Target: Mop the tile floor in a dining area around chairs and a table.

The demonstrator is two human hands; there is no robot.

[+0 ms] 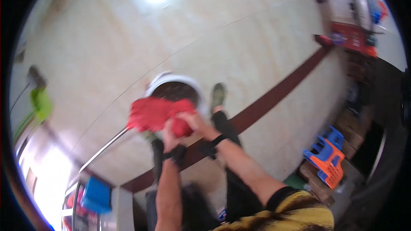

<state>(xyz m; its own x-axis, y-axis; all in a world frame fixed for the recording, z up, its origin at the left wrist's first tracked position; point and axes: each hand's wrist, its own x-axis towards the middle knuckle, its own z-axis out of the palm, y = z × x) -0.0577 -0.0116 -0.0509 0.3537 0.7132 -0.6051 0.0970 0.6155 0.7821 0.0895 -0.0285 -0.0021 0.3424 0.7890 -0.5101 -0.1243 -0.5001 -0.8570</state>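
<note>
In front of me, a red mop head (150, 112) with a shaggy surface lies across the near side of a white bucket (190, 82). Its metal pole (105, 149) slants down to the left. My left hand (171, 137) is closed on the near right part of the red cloth. Just beside it, my right hand (195, 122) is wrapped over the bunched right end. Dark liquid (175, 89) shows inside the bucket beyond the mop. Motion blur softens both hands, and the fingertips are partly hidden by the cloth.
A dark red strip (274, 98) crosses the pale tiled floor. An orange and blue plastic chair (327, 158) is at right. On the left are a bright green dustpan (41, 104) and a blue bin (96, 195). My shoe (218, 95) stands right of the bucket.
</note>
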